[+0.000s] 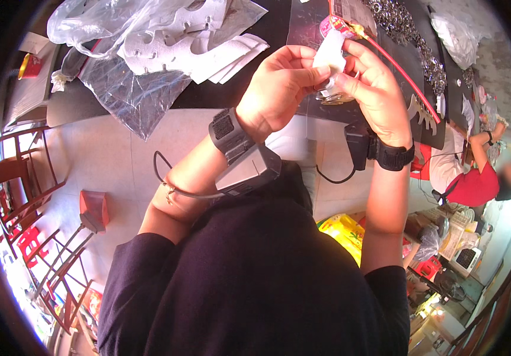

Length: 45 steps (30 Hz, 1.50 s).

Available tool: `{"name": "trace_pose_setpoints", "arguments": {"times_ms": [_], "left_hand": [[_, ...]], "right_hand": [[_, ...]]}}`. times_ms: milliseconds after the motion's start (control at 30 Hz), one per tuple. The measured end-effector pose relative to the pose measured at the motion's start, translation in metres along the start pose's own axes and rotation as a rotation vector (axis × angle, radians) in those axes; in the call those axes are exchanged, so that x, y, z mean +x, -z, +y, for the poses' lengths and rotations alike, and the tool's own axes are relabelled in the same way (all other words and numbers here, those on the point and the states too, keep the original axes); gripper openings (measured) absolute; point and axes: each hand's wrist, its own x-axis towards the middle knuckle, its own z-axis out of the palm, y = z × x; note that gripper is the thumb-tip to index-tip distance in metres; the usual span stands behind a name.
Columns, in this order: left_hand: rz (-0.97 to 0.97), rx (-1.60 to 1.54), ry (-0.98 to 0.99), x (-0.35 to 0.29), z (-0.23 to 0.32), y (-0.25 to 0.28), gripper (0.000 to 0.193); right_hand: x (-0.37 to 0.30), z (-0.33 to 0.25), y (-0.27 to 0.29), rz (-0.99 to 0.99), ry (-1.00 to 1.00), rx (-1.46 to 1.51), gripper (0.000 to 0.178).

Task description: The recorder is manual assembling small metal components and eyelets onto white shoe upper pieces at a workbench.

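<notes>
My left hand point(284, 84) and my right hand point(375, 89) meet over the near edge of the dark table point(226, 98). Both pinch a small white paper-like piece point(331, 52) between thumbs and fingers. Just under the fingertips are shiny round metal pieces point(334, 98); whether they are attached to the white piece I cannot tell. Beyond my hands lies a pink round item point(334, 25), with a long red strip point(406, 77) running right from near it. Left of my hands, several white cut-out cards point(169, 48) are stacked loosely on clear plastic.
Clear plastic bags point(89, 24) cover the table's far left. A heap of shiny metal pieces point(401, 26) spreads at the far right. Another person in a red top point(472, 181) works at the right. Wooden chairs point(21, 172) stand left, and a yellow bag point(344, 234) lies beneath my right arm.
</notes>
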Motion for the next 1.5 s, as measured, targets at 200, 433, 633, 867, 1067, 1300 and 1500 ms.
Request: {"name": "trace_pose_setpoints", "arguments": {"times_ms": [200,433,633,867,1067,1300,1500], "left_hand": [[-0.023,0.211,-0.121,-0.003,-0.004,0.006,0.035],[0.014,0.229,-0.114,-0.001,-0.004,0.009,0.031],[0.052,0.082,0.032,0.000,0.000,0.008,0.024],[0.013,0.225,-0.066,-0.001,-0.001,0.008,0.031],[0.036,0.223,-0.148,0.009,0.000,0.008,0.031],[0.078,0.186,-0.116,0.010,0.001,0.004,0.029],[0.058,-0.074,0.095,0.013,-0.004,0.008,0.029]], "right_hand": [[0.001,-0.002,-0.001,0.070,-0.007,0.019,0.043],[0.001,0.006,-0.003,0.058,0.010,-0.109,0.043],[0.004,0.003,-0.005,0.021,0.024,0.039,0.044],[0.007,0.003,-0.003,0.065,-0.010,-0.057,0.043],[0.005,-0.003,-0.004,0.072,-0.009,-0.144,0.044],[0.009,0.002,-0.007,0.003,0.049,-0.222,0.047],[0.011,0.007,-0.002,0.016,0.038,-0.195,0.044]]}}
